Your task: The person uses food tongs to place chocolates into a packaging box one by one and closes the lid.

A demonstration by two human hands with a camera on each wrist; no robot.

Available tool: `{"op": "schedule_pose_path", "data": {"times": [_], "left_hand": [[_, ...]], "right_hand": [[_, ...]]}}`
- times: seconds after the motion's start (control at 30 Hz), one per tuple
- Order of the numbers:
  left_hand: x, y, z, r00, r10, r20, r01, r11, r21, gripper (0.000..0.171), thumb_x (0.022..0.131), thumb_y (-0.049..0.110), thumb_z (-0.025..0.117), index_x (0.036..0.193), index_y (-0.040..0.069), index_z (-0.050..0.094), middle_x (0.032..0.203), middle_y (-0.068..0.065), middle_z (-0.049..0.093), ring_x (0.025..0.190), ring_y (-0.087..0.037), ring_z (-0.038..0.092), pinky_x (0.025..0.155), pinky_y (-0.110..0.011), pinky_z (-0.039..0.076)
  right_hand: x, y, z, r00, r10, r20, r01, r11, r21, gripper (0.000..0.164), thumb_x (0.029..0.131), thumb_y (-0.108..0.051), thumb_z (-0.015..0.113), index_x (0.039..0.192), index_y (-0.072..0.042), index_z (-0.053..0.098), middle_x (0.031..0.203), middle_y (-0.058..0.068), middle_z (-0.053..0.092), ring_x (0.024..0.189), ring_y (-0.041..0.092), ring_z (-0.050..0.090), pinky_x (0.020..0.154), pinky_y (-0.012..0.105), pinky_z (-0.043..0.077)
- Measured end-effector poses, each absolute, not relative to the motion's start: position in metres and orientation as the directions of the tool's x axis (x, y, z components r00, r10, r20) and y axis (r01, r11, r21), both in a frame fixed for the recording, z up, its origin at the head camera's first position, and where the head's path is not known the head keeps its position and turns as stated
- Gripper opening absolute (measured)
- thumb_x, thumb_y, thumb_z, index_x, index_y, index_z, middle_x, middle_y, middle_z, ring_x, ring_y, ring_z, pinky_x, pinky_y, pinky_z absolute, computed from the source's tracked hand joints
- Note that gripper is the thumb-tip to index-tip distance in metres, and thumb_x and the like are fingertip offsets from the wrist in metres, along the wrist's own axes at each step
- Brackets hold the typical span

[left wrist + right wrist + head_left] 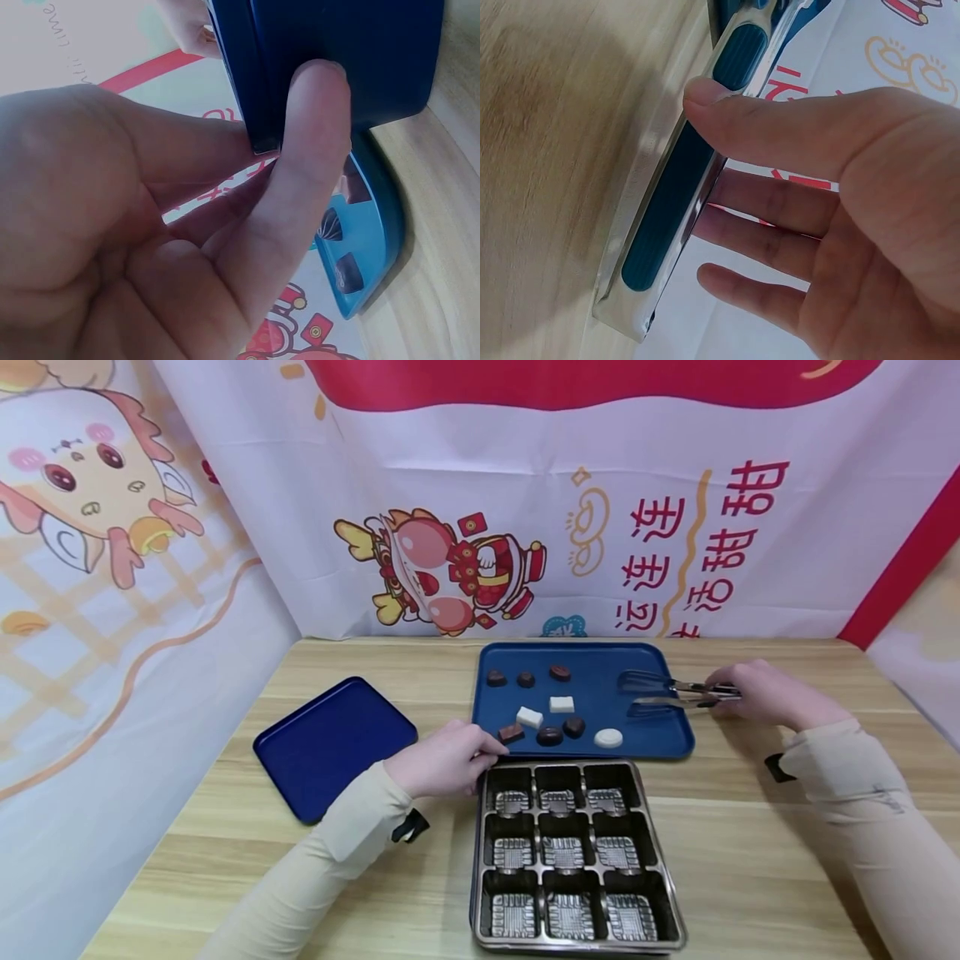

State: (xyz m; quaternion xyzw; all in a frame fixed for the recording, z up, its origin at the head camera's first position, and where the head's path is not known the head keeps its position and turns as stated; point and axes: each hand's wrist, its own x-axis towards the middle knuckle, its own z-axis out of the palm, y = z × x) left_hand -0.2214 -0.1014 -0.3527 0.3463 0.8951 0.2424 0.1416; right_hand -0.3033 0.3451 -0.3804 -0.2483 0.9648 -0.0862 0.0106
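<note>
My left hand [450, 758] grips the far left corner of a box with a brown divided insert [564, 868]. In the left wrist view, the dark blue box side [367, 60] lies between thumb and fingers. The insert's compartments hold nothing. My right hand [772, 693] holds metal tongs [693, 687] with blue grips, thumb on one arm and fingers on the other side. The tips of the tongs stand apart over the right part of a blue tray [592, 685]. On it lie several brown chocolates [550, 737] and white chocolates [561, 704].
A smaller dark blue tray [333, 747] lies at an angle on the left of the wooden table [442, 877]. Behind the table hangs a printed white cloth [585, 443]. The box stands just in front of the larger tray.
</note>
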Motion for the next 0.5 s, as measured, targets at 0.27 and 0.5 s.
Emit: {"op": "schedule_pose_path", "data": {"times": [0.27,0.5], "left_hand": [[-0.2231,-0.1016,-0.3533,-0.719,0.689,-0.087,0.554,0.645,0.527,0.025,0.098,0.006,0.05,0.119,0.003,0.064,0.072,0.003,0.06,0.047,-0.005,0.056,0.053,-0.02,0.046],[-0.2216,-0.1027,-0.3533,-0.724,0.683,-0.098,0.55,0.657,0.517,0.024,0.099,0.007,0.051,0.119,0.003,0.064,0.07,0.003,0.059,0.047,-0.005,0.056,0.053,-0.02,0.046]], "right_hand": [[-0.3016,0.346,-0.3767,-0.875,-0.483,-0.011,-0.476,0.866,-0.156,0.02,0.077,-0.014,0.077,0.091,-0.005,0.066,0.078,-0.002,0.059,0.071,0.016,0.055,0.067,0.039,0.046],[-0.2981,0.3475,-0.3724,-0.881,-0.474,-0.011,-0.464,0.867,-0.181,0.022,0.078,-0.015,0.076,0.09,-0.003,0.061,0.075,-0.001,0.055,0.068,0.017,0.051,0.063,0.036,0.043]]}}
